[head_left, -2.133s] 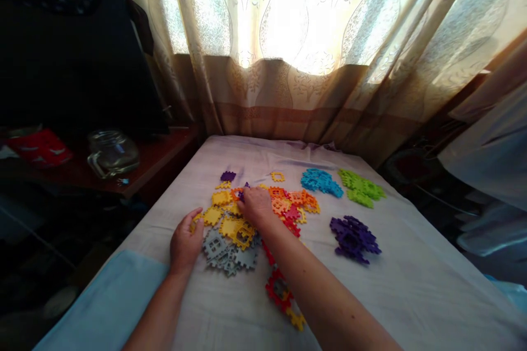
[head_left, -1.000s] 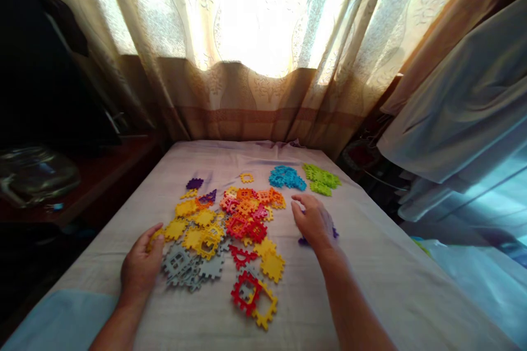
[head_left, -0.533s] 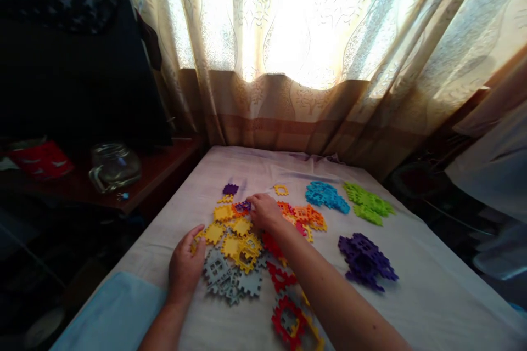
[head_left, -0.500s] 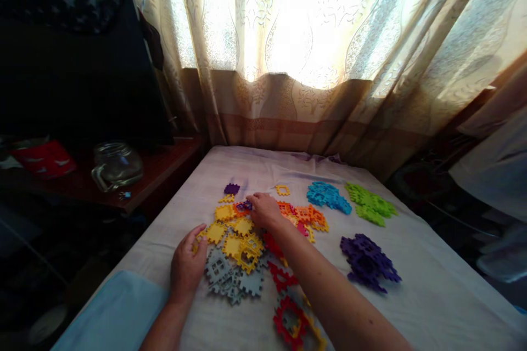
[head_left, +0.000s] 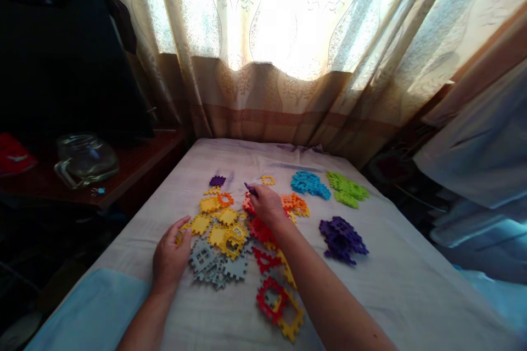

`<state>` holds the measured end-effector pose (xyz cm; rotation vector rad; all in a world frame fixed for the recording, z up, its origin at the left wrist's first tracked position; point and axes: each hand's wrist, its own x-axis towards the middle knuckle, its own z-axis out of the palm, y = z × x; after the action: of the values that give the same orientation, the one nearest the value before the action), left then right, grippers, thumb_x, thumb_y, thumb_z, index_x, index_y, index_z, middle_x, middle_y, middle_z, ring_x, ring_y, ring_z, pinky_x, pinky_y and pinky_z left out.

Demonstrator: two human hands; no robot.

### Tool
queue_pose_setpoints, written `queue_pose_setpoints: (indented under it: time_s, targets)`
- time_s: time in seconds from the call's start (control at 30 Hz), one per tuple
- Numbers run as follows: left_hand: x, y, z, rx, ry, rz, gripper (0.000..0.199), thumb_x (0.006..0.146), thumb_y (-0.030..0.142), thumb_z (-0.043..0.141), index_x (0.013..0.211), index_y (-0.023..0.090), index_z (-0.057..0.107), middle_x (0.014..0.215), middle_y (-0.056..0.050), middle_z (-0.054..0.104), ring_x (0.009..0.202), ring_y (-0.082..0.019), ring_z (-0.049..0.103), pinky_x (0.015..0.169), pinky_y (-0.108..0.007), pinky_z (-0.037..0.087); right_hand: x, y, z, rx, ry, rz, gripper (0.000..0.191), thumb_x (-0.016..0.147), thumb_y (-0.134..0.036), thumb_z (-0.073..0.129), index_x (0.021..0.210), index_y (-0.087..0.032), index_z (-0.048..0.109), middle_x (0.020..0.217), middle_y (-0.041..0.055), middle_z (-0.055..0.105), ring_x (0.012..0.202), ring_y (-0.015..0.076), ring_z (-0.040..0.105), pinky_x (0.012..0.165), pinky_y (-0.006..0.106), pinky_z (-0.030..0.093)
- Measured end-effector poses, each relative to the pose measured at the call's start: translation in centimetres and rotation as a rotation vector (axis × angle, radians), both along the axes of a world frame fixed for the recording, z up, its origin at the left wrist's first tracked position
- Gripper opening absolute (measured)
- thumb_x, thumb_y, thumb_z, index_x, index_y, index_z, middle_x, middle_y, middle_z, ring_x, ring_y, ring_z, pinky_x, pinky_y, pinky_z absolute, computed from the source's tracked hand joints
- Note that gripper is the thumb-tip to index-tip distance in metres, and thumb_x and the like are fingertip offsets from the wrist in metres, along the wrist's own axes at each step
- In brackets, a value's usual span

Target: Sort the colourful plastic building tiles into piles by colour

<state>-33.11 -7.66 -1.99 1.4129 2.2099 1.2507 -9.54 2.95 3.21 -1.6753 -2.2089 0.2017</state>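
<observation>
Right hand pinches a purple piece above a spread of toothed plastic shapes

At the centre of the frame, the right hand [head_left: 267, 207] has its fingers closed on a purple piece [head_left: 251, 190], which pokes out to the left of the fingertips. The hand hangs over red pieces [head_left: 260, 228] and hides part of them. Left of centre, the left hand [head_left: 171, 252] lies with its fingers curled beside a yellow piece [head_left: 180, 235] at the edge of the heap; whether it grips that piece cannot be told.

Between the hands, yellow pieces [head_left: 217, 235] overlap the upper edge of a grey pile [head_left: 201, 259]. An orange ring [head_left: 221, 197] sits just above the yellow, with a purple square [head_left: 217, 181] a little higher. Orange pieces [head_left: 294, 203] show right of the right hand. At lower centre, a red frame [head_left: 261, 303] overlaps a yellow one.

On the right half of the pale sheet [head_left: 395, 285] lie three separate piles: blue [head_left: 309, 184], green [head_left: 347, 188] and, nearer the bottom, purple [head_left: 342, 238]. A small yellow frame [head_left: 268, 184] lies alone, above the right hand in the frame.

At the far left, a glass jug [head_left: 88, 159] stands on a dark reddish worktop [head_left: 140, 167]. Patterned curtains [head_left: 255, 93] fill the top.
</observation>
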Motion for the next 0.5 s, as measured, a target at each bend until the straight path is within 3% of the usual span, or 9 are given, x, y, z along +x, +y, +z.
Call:
queue_pose_setpoints:
  time_s: [0.17,0.3,0.4,0.5]
  targets:
    - [0.2,0.1,0.6,-0.101,0.021,0.045,0.040,0.080,0.039,0.051,0.113,0.025,0.068,0.067,0.001,0.065,0.056,-0.016,0.056,0.056,-0.026,0.044,8.5,-4.2,0.1,-0.042,0.186,-0.279,0.032,0.087,-0.031,0.055,0.117,-0.025,0.065,0.094,0.0033,0.073,0.086,0.0184,0.067,0.075,0.026,0.045]
    - [0.4,0.0,0.9,-0.142,0.035,0.066,0.042,0.081,0.040,0.050,0.115,0.025,0.067,0.061,0.002,0.059,0.051,-0.015,0.051,0.053,-0.026,0.039,15.2,-6.6,0.0,-0.058,0.202,-0.451,0.032,0.089,-0.036,0.050,0.113,-0.025,0.067,0.083,0.0009,0.073,0.077,0.0172,0.066,0.068,0.026,0.044]
    - [0.6,-0.1,1.0,-0.150,0.049,0.065,0.042,0.081,0.041,0.049,0.116,0.025,0.067,0.063,0.002,0.060,0.053,-0.015,0.050,0.054,-0.026,0.039,18.5,-7.6,-0.3,-0.078,0.148,-0.522,0.030,0.088,-0.037,0.051,0.109,-0.025,0.070,0.086,0.0013,0.073,0.077,0.0173,0.066,0.066,0.026,0.044]
    - [0.7,0.0,1.0,-0.147,0.057,0.063,0.042,0.082,0.041,0.049,0.117,0.025,0.066,0.068,0.001,0.062,0.057,-0.016,0.052,0.056,-0.026,0.040,20.3,-8.2,-0.4,-0.025,0.066,-0.545,0.031,0.087,-0.037,0.053,0.108,-0.023,0.071,0.100,0.0054,0.072,0.087,0.0199,0.065,0.074,0.029,0.047]
